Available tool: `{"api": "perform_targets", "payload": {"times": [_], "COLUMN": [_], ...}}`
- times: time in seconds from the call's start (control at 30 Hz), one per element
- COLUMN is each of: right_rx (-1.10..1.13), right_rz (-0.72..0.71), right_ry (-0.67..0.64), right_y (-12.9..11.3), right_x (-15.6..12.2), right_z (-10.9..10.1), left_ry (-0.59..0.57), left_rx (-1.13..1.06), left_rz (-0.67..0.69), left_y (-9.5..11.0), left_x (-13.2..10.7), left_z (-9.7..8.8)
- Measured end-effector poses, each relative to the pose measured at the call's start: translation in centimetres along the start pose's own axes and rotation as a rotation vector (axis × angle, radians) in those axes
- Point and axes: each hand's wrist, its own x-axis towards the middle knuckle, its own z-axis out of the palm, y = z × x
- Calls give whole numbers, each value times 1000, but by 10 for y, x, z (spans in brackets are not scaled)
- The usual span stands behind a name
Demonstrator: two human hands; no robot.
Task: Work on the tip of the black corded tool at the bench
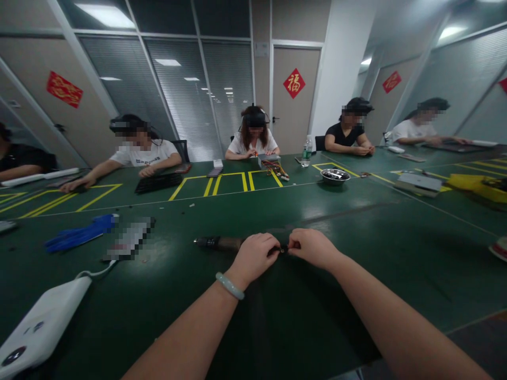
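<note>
My left hand (256, 257) is closed around a dark, rod-shaped tool (218, 243) that lies on the green table (356, 221), its tip pointing left. My right hand (312, 247) is pinched shut right beside the left one, fingertips meeting it over a tiny part that I cannot make out. A pale green bangle (229, 285) sits on my left wrist. Both forearms reach in from the bottom edge.
A white power bank (41, 324) with a cable lies at the near left, a blue glove (81, 234) beyond it. A metal bowl (335, 176) and a water bottle (307, 150) stand farther back. Several people sit around the far side, working over yellow-taped squares.
</note>
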Motion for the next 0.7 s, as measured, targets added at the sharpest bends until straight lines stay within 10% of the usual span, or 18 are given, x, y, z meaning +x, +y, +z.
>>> {"api": "perform_targets", "payload": {"times": [0.7], "right_rx": [93], "right_rz": [-20], "right_ry": [-12], "right_y": [6], "right_x": [4], "right_z": [5], "left_ry": [3], "left_rx": [-16], "left_rz": [16], "left_y": [-2], "left_x": [0], "left_z": [-2]}}
